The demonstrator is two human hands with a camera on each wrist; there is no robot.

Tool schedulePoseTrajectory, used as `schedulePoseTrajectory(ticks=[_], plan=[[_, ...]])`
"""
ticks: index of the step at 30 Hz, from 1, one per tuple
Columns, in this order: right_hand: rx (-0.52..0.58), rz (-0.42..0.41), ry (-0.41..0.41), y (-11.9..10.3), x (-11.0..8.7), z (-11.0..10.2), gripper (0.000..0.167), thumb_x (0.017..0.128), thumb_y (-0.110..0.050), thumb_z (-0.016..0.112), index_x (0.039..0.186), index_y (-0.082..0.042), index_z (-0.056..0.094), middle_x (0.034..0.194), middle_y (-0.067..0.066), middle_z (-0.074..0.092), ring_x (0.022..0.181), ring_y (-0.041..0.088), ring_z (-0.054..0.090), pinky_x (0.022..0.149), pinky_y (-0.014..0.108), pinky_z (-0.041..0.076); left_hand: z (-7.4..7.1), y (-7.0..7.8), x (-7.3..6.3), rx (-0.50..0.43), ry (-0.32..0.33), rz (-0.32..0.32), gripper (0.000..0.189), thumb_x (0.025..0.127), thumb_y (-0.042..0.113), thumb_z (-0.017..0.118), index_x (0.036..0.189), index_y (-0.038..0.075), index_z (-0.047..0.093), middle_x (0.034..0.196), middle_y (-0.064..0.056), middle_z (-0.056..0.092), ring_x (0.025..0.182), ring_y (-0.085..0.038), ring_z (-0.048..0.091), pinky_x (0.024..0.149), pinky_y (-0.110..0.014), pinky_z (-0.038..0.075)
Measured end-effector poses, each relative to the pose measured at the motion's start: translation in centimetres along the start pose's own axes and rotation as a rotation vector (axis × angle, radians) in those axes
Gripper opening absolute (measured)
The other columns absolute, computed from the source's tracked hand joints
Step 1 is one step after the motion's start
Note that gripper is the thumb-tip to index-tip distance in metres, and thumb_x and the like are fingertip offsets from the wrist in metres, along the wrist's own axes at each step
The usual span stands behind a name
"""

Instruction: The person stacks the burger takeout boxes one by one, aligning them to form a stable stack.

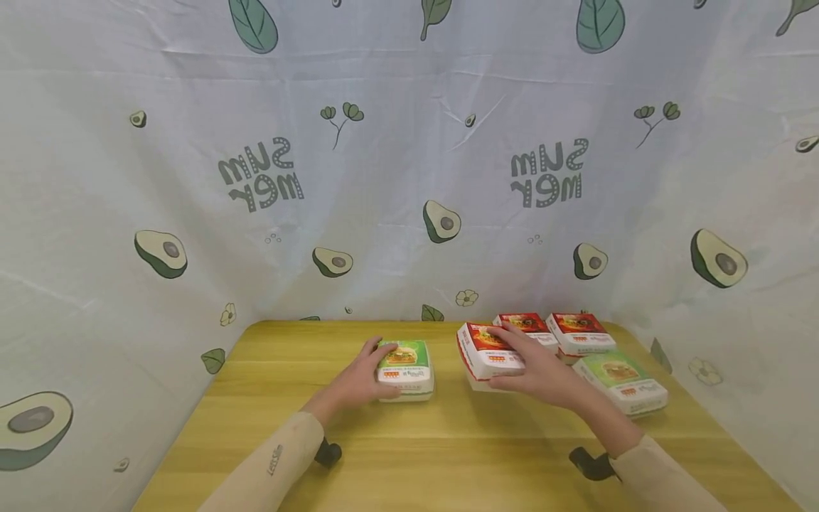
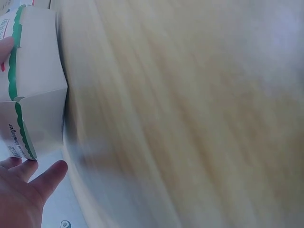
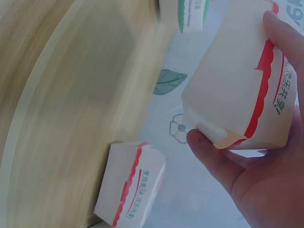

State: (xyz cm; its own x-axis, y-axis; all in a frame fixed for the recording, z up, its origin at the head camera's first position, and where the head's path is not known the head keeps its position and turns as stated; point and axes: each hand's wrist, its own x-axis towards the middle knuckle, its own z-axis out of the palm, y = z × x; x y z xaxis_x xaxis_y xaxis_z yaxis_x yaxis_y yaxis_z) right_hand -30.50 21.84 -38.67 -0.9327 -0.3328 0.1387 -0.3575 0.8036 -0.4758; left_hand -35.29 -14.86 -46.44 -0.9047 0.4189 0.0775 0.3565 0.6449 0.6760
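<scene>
My left hand grips a green-topped white hamburger box standing on the table, thumb at its near side and fingers at the far side. The box's green scalloped edge shows in the left wrist view, where the hand spans it. To the right, my right hand holds a red-topped hamburger box by its sides. In the right wrist view this red-trimmed box is raised off the table and tilted, with a fingertip against its end.
Behind the right hand are two more red-topped boxes, one partly hidden and one farther right. A second green-topped box lies angled near the right edge of the wooden table. A printed curtain hangs behind.
</scene>
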Motion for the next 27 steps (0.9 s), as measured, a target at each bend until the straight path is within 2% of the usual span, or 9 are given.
schedulePoseTrajectory(ticks=[12,27], plan=[[-0.058,-0.021,0.015,-1.3,0.8,0.6,0.100,0.076,-0.073,0.072,0.158,-0.030,0.033,0.166,0.012,0.024,0.147,0.043,0.031,0.103,0.069,0.038,0.2,-0.5,0.1,-0.006,-0.010,0.013,0.093,0.078,0.054,0.080,0.156,0.034,0.035,0.167,-0.011,0.011,0.143,-0.035,0.036,0.106,-0.058,0.040],[-0.073,-0.056,0.011,-3.0,2.0,1.2,0.099,0.077,-0.071,0.072,0.158,-0.030,0.033,0.166,0.010,0.025,0.148,0.043,0.030,0.106,0.069,0.036,0.2,-0.2,0.0,-0.001,0.000,0.004,0.092,0.078,0.054,0.080,0.156,0.035,0.035,0.168,-0.011,0.010,0.145,-0.037,0.034,0.109,-0.061,0.037]])
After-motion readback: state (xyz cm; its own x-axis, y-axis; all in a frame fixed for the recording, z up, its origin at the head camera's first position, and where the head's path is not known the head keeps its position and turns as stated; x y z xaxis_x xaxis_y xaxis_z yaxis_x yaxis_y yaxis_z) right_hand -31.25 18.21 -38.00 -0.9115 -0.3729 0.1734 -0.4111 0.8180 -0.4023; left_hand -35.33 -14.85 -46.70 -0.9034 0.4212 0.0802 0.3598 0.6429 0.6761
